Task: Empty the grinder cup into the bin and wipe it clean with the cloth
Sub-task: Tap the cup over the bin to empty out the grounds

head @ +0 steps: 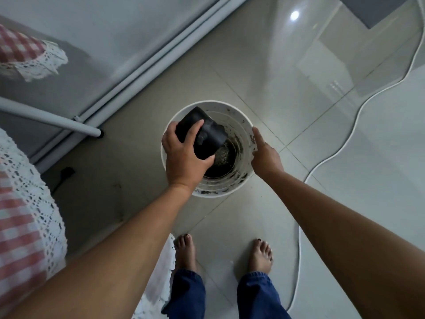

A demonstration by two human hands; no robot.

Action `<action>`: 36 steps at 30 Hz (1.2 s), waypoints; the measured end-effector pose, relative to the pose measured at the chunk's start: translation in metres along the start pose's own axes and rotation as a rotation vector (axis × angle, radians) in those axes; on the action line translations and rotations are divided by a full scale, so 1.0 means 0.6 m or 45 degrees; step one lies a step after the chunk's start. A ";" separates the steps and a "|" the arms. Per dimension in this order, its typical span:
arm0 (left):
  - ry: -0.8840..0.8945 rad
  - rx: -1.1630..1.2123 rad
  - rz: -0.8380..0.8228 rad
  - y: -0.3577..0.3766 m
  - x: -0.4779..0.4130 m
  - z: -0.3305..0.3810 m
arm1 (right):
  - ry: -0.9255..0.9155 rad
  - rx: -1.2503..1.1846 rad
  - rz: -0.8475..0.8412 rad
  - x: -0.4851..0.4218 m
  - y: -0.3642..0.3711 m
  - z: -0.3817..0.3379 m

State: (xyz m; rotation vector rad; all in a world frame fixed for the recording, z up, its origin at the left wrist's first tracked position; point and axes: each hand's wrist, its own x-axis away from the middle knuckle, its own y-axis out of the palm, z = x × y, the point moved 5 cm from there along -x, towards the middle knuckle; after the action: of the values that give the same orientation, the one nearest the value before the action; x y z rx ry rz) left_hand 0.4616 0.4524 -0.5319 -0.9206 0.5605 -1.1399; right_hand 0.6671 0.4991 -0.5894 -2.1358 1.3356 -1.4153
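There are 2 hands, left [184, 155] and right [264, 155], 1 black cup [204, 132], 1 white bin [247, 134], 2 bare feet [185, 252], and 1 white cable [358, 109].

The pale tiled floor [299, 93] is glossy, with a ceiling light mirrored in it. A round white bin [247, 134], its inside streaked with dark grounds, stands on it close to the sliding-door track [147, 63]. A white cable [358, 111] snakes across the tiles on the right. Two bare feet [186, 252] are planted just short of the bin.
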 end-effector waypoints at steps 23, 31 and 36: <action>0.475 -0.425 0.270 -0.004 0.015 0.030 | 0.044 -0.061 0.036 -0.004 0.005 0.009; -0.627 0.720 -0.105 -0.054 -0.022 0.014 | -0.029 -0.529 0.026 0.019 -0.056 -0.049; -0.873 1.006 -0.579 -0.146 -0.005 0.089 | -0.077 -1.108 -0.124 0.104 -0.168 -0.151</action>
State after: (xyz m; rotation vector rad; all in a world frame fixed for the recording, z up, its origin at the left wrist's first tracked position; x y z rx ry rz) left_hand 0.4569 0.4614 -0.4302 -0.6740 -0.6590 -1.2024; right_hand 0.6544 0.5283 -0.4435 -2.7323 2.1120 -0.8389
